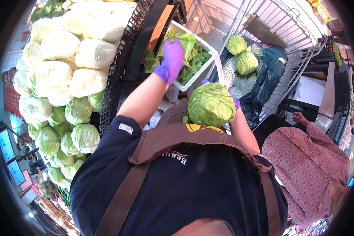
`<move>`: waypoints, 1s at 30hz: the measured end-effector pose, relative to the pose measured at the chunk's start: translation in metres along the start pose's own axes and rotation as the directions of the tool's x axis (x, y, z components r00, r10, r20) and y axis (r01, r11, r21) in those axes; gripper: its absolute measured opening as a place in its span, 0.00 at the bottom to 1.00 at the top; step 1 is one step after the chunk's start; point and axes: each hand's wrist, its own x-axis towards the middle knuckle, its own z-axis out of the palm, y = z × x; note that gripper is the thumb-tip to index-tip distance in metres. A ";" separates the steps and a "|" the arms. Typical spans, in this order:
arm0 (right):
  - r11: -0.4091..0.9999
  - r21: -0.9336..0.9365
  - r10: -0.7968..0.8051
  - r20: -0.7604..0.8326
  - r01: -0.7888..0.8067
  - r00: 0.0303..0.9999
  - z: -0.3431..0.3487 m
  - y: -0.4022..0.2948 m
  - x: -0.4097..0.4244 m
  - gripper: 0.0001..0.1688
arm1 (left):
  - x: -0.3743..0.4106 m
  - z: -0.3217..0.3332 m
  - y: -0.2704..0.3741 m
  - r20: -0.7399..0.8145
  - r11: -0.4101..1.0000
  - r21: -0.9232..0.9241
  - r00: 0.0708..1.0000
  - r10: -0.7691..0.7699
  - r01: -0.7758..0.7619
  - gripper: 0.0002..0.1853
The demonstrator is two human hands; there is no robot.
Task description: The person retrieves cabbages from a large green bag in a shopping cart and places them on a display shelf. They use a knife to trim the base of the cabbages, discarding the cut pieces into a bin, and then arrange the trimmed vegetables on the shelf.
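Observation:
My left hand (173, 59), in a purple glove, grips a loose green leaf (187, 44) above a white bin (205, 44) that holds green leaves. At my chest, my right hand (236, 102), also gloved, supports a round green cabbage (211, 104). Most of that hand is hidden behind the cabbage. Beyond it, two trimmed cabbages (246, 62) lie in a wire shopping cart (283, 35), on top of produce in white foam netting (239, 82). A dark plastic bag (271, 70) surrounds the netted produce.
Napa cabbages (54, 73) and round cabbages (82, 138) are piled at the left, behind a black crate's slatted edge (118, 56). A person in a patterned pink top (303, 168) stands close at the right. Black crates (340, 88) stand beyond the cart.

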 end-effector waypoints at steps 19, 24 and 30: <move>0.582 -0.798 -0.308 -0.035 0.159 0.951 0.056 -0.009 0.042 0.30 | -0.119 -0.093 0.020 0.887 0.596 -0.295 0.446 -0.120 0.747 0.41; 0.190 -0.976 -0.637 -0.044 0.102 0.770 0.052 -0.002 0.053 0.23 | -0.107 -0.099 0.006 0.757 0.721 -0.413 0.650 -0.066 0.556 0.32; -0.504 -0.863 -0.349 0.234 0.029 0.907 0.064 0.020 0.054 0.46 | -0.117 -0.115 -0.005 0.737 0.783 -0.308 0.656 -0.163 0.541 0.32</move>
